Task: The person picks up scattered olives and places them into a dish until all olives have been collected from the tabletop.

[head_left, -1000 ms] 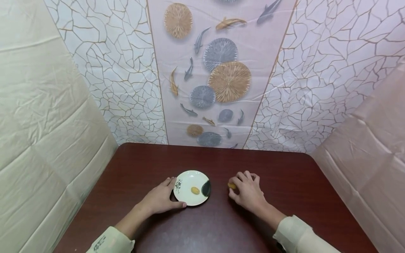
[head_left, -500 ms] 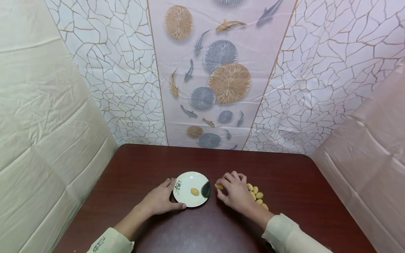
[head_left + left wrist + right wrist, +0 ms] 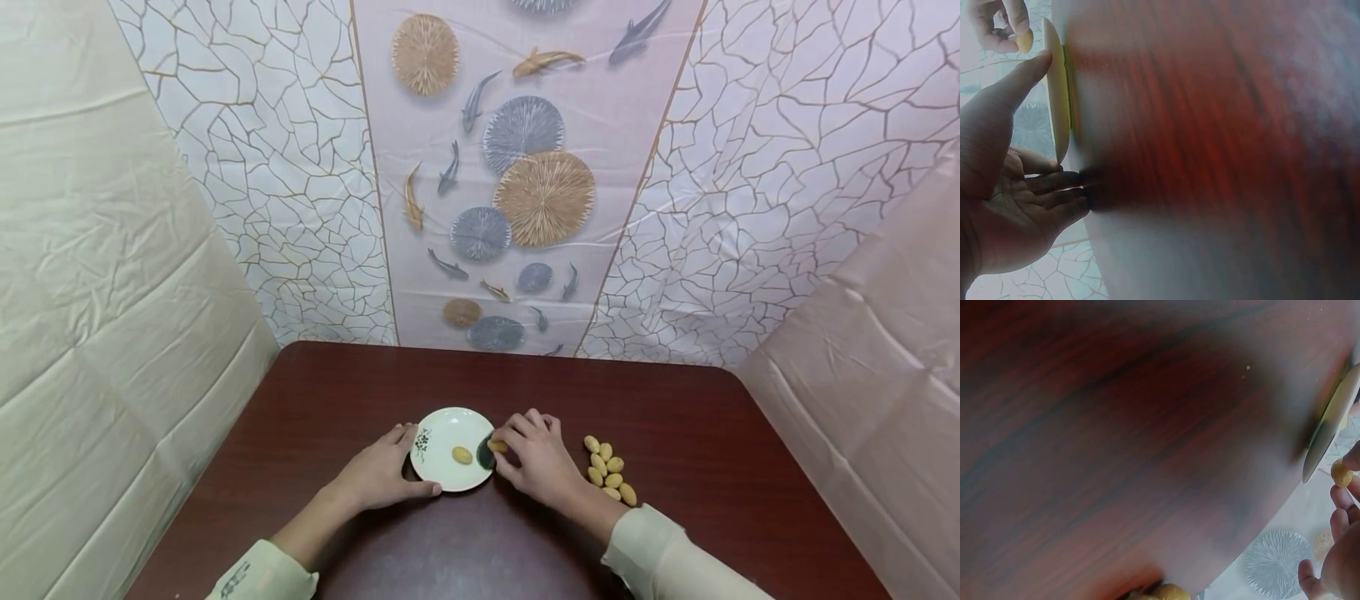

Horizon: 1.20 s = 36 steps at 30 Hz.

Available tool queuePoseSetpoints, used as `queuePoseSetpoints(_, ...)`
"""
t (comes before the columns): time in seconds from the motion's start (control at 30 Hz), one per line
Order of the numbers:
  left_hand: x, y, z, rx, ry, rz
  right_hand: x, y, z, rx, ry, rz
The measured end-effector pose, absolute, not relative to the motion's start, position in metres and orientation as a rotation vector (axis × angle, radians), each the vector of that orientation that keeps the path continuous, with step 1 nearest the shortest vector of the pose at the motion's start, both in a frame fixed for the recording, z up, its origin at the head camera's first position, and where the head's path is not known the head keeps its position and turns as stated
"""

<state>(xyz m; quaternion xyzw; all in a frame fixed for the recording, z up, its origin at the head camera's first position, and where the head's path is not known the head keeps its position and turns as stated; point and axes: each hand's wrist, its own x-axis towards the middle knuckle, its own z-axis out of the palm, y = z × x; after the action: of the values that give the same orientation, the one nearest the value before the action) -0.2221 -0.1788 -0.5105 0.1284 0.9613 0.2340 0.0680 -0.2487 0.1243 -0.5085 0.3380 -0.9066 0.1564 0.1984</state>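
Note:
A small white plate (image 3: 441, 479) with a dark green patch and a floral print sits on the table. One small, yellow, nut-like oval piece (image 3: 462, 455) lies on it. My left hand (image 3: 375, 472) touches the plate's left side, thumb at the near rim and fingers extended at the far side, as the left wrist view shows. My right hand (image 3: 538, 460) pinches another yellow oval piece (image 3: 1341, 473) between thumb and fingers. In the head view that piece overlaps the plate's right rim; the left wrist view shows it held off the plate's surface.
Several more yellow oval pieces (image 3: 597, 465) lie in a loose group on the dark red wooden table (image 3: 337, 383), right of the right hand. A patterned cloth (image 3: 480, 283) hangs behind the table, with pale cloth walls (image 3: 862, 375) on both sides.
My right hand has moved left, carrying its yellow piece from beside the group to the plate's right rim, which uncovers the group. My left hand stays at the plate.

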Motion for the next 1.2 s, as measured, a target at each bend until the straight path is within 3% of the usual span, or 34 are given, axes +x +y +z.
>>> queuePoseSetpoints(1.2,-0.222,-0.18,-0.51,0.413,2.896,0.706,-0.259,0.09,-0.519,0.926,-2.626,0.449)
